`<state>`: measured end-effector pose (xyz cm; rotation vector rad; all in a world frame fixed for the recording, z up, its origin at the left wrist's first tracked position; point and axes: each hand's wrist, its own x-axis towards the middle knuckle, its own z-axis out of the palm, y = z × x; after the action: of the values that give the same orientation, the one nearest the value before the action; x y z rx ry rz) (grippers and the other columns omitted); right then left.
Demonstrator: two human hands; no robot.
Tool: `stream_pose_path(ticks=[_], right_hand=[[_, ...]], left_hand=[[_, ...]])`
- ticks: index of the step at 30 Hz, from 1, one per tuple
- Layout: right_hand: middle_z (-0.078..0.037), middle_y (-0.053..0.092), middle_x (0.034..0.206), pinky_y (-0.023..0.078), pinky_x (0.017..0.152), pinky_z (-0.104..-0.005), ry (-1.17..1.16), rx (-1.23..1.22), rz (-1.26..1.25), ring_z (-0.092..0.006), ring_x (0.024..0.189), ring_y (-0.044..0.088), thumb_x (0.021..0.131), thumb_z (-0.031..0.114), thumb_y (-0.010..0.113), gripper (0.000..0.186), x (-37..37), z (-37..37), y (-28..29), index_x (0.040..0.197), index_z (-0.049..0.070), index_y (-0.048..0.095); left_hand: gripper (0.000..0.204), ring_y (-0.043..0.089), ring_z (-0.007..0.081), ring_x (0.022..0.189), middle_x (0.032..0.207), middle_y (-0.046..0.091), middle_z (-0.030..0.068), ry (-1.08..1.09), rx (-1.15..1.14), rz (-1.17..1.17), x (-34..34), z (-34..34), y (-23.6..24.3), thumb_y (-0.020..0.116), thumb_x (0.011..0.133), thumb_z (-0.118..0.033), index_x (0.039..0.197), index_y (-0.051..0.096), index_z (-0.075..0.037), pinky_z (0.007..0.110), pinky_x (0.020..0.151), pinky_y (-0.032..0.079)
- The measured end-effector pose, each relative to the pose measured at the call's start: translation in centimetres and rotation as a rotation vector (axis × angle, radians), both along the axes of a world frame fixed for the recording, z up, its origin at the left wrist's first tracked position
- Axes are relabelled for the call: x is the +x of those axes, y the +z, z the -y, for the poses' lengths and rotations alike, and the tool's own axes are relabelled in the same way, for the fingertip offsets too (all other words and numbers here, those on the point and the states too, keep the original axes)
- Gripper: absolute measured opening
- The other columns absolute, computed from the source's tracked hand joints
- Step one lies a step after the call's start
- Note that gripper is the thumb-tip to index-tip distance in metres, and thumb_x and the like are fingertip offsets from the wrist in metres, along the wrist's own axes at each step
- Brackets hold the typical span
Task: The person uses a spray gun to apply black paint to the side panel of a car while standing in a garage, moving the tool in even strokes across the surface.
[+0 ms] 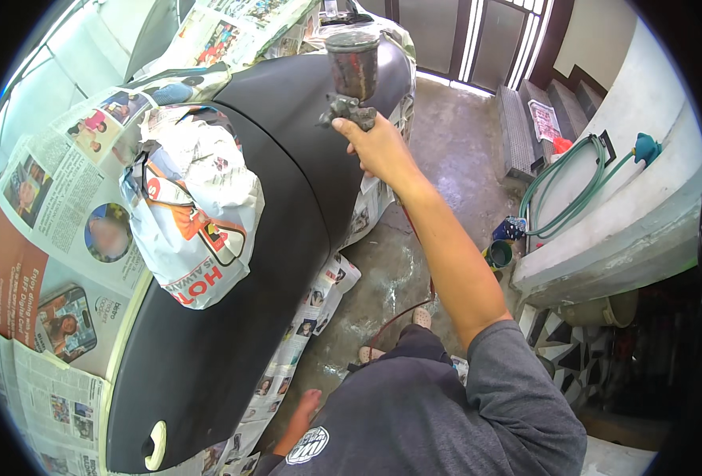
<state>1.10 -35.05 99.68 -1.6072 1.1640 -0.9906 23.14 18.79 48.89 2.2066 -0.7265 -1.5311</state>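
Note:
My right hand [381, 155] is closed round the grip of a spray gun [349, 113], its paint-stained cup [354, 67] on top. The gun is held above the matt dark front fender [287, 91] of a car. A thin red hose [402, 312] hangs below that arm toward the floor. Low beside the dark car door [224, 357], my left hand [308, 401] hangs near the newspaper edge; its fingers are too small and blurred to make out. A wrapped side mirror [200, 214], covered in a printed plastic bag and paper, juts from the door.
Newspaper sheets [57, 190] mask the windows and lower edge. A pale door handle [155, 446] sits near the rear. To the right are a coiled green hose [561, 194], an open can [498, 254], steps [516, 135] and a white wall [644, 119]. Concrete floor [454, 143] runs alongside.

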Motion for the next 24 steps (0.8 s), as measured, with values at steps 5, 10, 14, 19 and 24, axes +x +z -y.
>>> stream_pose_path(ticks=[5, 10, 14, 19, 24], right_hand=[[-0.009, 0.068, 0.085, 0.046, 0.043, -0.0263, 0.187, 0.033, 0.099, -0.0094, 0.049, 0.054, 0.096, 0.051, 0.068, 0.054, -0.2, -0.6, 3.0, 0.124, 0.004, 0.067], [-0.008, 0.069, 0.085, 0.044, 0.041, -0.0252, 0.248, -0.054, 0.170, -0.0083, 0.048, 0.052, 0.096, 0.052, 0.068, 0.054, 2.7, 2.2, 7.3, 0.123, 0.005, 0.067], [-0.007, 0.069, 0.082, 0.043, 0.041, -0.0243, 0.303, -0.074, 0.188, -0.0075, 0.050, 0.051, 0.096, 0.053, 0.068, 0.053, 4.9, 4.1, 10.0, 0.120, 0.005, 0.068], [-0.010, 0.070, 0.079, 0.049, 0.043, -0.0274, 0.316, -0.118, 0.163, -0.0105, 0.050, 0.056, 0.094, 0.051, 0.070, 0.055, 7.9, 5.2, 11.2, 0.109, -0.002, 0.070], [-0.010, 0.070, 0.077, 0.049, 0.042, -0.0283, 0.301, -0.142, 0.096, -0.0114, 0.050, 0.057, 0.094, 0.053, 0.069, 0.059, 8.8, 7.5, 10.7, 0.103, -0.005, 0.069]], left_hand=[[0.039, 0.070, 0.0218, 0.085, 0.098, 0.074, 0.0123, 0.001, -0.032, 0.038, -0.3, 0.5, -0.3, 0.066, 0.097, -0.035, 0.115, 0.073, 0.000, 0.040, 0.072, 0.055], [0.039, 0.071, 0.0228, 0.089, 0.104, 0.075, 0.0129, 0.118, 0.051, -0.019, 0.0, -0.1, -0.7, 0.066, 0.098, -0.033, 0.118, 0.073, 0.000, 0.040, 0.075, 0.056], [0.038, 0.071, 0.0225, 0.090, 0.105, 0.075, 0.0134, -0.025, 0.062, 0.021, -0.3, -0.1, -1.5, 0.066, 0.098, -0.032, 0.118, 0.072, 0.000, 0.040, 0.076, 0.056], [0.037, 0.071, 0.0241, 0.090, 0.108, 0.076, 0.0132, 0.156, 0.112, -0.017, -2.0, -0.2, -2.2, 0.065, 0.098, -0.031, 0.117, 0.073, 0.000, 0.042, 0.078, 0.056], [0.039, 0.070, 0.0241, 0.083, 0.100, 0.075, 0.0131, 0.015, 0.068, 0.050, -1.9, -0.7, -2.5, 0.063, 0.097, -0.032, 0.116, 0.073, 0.001, 0.040, 0.074, 0.055]])
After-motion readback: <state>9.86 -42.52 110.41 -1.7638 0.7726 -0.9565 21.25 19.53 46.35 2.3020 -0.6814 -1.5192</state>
